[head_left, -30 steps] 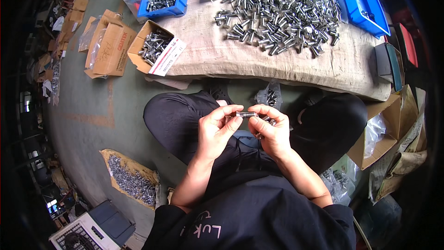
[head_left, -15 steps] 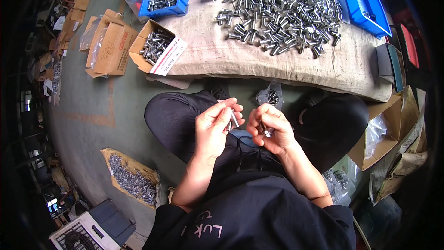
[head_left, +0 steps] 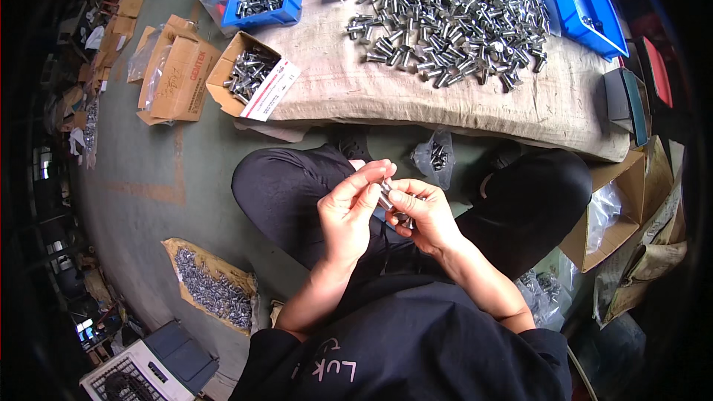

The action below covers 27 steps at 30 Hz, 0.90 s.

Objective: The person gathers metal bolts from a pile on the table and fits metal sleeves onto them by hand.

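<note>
Both hands meet above my lap. The fingers of my left hand [head_left: 347,212] close around one end of a shiny metal bolt [head_left: 385,197], while my right hand [head_left: 425,217] pinches the same bolt with its thumb and fingers. Lower in the right hand, against the curled fingers, more small metal bolts [head_left: 404,220] show; their number is partly hidden. In front of me a large heap of similar bolts [head_left: 453,22] lies on a cloth-covered surface [head_left: 319,89].
Bolts fill a blue bin [head_left: 292,11] and an open carton [head_left: 217,83] at the far left. Another blue bin [head_left: 568,0] stands far right. A plastic bag of bolts [head_left: 434,160] lies between my feet. Cardboard [head_left: 178,282] with metal parts lies on the left floor; an open box [head_left: 631,208] stands right.
My hands were apart, each with metal pieces; now they have come together on one bolt. The right hand has moved left and the left hand slightly right.
</note>
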{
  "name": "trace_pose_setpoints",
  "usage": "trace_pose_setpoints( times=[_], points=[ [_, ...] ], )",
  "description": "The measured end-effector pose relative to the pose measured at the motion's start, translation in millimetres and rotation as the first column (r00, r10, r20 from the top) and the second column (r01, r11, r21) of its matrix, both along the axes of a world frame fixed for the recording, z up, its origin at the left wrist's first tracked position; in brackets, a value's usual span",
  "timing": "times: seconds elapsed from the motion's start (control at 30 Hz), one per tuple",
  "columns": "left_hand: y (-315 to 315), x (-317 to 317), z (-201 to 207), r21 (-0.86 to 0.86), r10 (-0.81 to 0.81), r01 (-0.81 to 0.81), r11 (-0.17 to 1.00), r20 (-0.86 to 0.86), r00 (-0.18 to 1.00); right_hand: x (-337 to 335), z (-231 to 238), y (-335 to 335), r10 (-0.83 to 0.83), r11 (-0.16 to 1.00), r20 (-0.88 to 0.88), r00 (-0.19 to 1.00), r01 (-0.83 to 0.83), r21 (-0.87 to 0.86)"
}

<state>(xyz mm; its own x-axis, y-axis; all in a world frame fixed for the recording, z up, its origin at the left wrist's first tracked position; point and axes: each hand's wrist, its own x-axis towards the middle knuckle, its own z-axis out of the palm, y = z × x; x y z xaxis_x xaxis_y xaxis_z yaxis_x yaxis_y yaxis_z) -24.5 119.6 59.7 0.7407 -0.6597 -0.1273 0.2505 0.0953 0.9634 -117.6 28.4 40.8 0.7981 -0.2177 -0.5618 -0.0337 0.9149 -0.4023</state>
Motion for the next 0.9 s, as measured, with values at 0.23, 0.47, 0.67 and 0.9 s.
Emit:
trace_pose_setpoints(
  times=[0.23, 0.47, 0.67, 0.9],
  points=[
    [0, 0, -2, 0.074, -0.009, -0.003, 0.997, 0.153, 0.988, 2, 5, 0, 0.015, 0.994, -0.088, 0.996, -0.025, -0.107],
    [1, 2, -2, 0.066, -0.078, 0.067, 0.996, 0.193, 0.978, -1, -2, -3, -0.039, 0.999, -0.084, 0.996, 0.038, -0.013],
    [-2, 5, 3, 0.099, -0.132, 0.112, 0.989, 0.232, 0.964, -2, -2, -8, -0.082, 0.996, -0.023, 0.996, 0.082, 0.016],
    [3, 11, 5, 0.183, -0.118, 0.112, 0.977, 0.02, 0.993, -4, 3, -11, -0.203, 0.952, -0.017, 0.979, 0.194, -0.238]
  ],
)
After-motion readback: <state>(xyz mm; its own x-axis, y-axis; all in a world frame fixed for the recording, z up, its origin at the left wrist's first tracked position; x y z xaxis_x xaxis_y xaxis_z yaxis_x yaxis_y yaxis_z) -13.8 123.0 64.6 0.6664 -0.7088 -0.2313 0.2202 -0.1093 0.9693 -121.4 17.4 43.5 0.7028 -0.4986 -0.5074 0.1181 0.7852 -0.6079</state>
